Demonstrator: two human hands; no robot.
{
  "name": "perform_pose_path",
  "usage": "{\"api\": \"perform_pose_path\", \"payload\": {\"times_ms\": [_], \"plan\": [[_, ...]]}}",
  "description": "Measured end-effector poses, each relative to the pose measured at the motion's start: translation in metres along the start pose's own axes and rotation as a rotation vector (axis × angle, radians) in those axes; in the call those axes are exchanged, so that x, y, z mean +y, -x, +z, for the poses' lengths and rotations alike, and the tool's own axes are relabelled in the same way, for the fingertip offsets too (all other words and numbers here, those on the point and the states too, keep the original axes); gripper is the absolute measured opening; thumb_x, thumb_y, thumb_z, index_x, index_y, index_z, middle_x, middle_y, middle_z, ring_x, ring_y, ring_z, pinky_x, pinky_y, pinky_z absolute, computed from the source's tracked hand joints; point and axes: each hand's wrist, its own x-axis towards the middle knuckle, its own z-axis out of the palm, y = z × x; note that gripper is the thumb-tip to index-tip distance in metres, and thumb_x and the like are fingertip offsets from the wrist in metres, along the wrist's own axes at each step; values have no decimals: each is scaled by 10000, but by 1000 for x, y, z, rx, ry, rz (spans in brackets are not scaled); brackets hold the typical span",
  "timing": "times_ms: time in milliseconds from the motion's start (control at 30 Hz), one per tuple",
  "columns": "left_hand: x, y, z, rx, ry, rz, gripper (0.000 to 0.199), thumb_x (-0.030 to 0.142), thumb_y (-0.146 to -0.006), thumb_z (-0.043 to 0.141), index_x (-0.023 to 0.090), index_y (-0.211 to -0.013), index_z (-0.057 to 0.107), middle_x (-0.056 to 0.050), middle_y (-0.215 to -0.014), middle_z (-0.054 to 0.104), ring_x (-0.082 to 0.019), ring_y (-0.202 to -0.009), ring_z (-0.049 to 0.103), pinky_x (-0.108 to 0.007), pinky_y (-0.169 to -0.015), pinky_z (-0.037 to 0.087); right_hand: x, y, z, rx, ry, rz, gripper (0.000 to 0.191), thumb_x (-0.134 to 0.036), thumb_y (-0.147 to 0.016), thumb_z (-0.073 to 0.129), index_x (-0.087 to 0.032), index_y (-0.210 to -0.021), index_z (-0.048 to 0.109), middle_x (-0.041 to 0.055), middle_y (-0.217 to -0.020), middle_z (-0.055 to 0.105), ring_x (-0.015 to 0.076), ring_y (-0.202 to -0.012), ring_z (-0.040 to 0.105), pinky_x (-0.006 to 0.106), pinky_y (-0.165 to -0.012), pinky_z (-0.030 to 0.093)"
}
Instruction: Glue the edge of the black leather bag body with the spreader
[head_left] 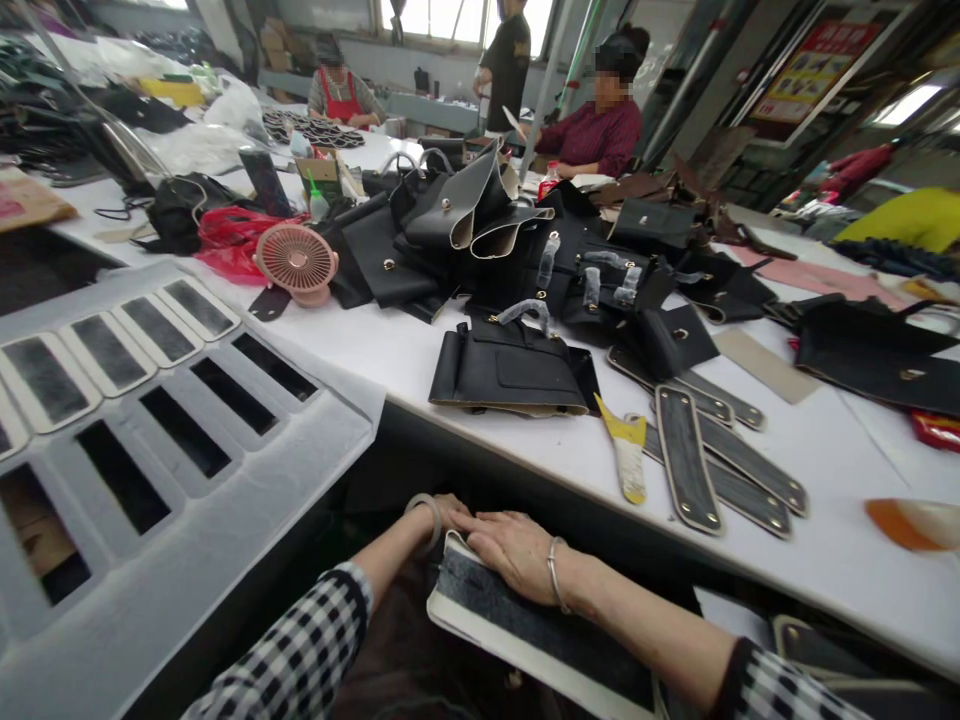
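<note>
A black leather bag piece (480, 590) with a pale raw edge lies tilted below the table's front edge, in front of my body. My right hand (514, 550) rests over its upper end, with the fingers bent across the edge towards my left hand. At the far corner of the piece, my left hand (448, 510) meets the right fingertips. Most of the left fingers are hidden, so what they grip does not show. Dark material lies under the piece, with a small metal stud near the bottom.
On the white table (360, 350) stands a black bag (517, 365), with yellow-handled snips (624, 450) and several studded straps (686, 460) to its right. Behind are piled black bags (442, 220) and a pink fan (298, 262). At left, a grey slotted tray (247, 460) holds panels. Co-workers sit beyond.
</note>
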Motion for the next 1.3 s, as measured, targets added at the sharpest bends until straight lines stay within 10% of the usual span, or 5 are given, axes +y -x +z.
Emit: {"api": "perform_pose_path", "payload": {"times_ms": [233,633,1033,1300], "plan": [[69,53,-25,-184,-237,97,560,652,-771,567,131,-858,753,-10,-641,662,-156,-635,590,-243,-601,444,11,40,-6,-33,-107,121,544,-510,-987,192,-313,-1487,271,87,-1457,444,320,-1264,491,481,-1027,379],[120,86,-21,-380,-588,240,282,417,-741,657,182,-829,787,41,-564,585,-123,-586,501,-194,-574,391,48,129,-17,-79,-262,278,528,-538,-964,303,-335,-1450,349,43,-1431,479,282,-1265,497,435,-1063,355],[129,82,-21,-473,-675,237,304,398,-805,577,161,-696,734,52,-498,403,-95,-503,403,-196,-485,309,28,92,-17,-101,-213,285,503,-497,-959,308,-367,-1443,354,135,-1341,561,359,-1187,552,527,-967,416],[119,86,-17,-313,-745,310,360,461,-830,554,257,-1067,731,21,-825,726,-175,-771,636,-214,-685,458,20,63,-6,237,-527,327,385,-427,-771,653,-333,-1143,688,49,-1148,694,326,-1115,607,485,-1013,370]]}}
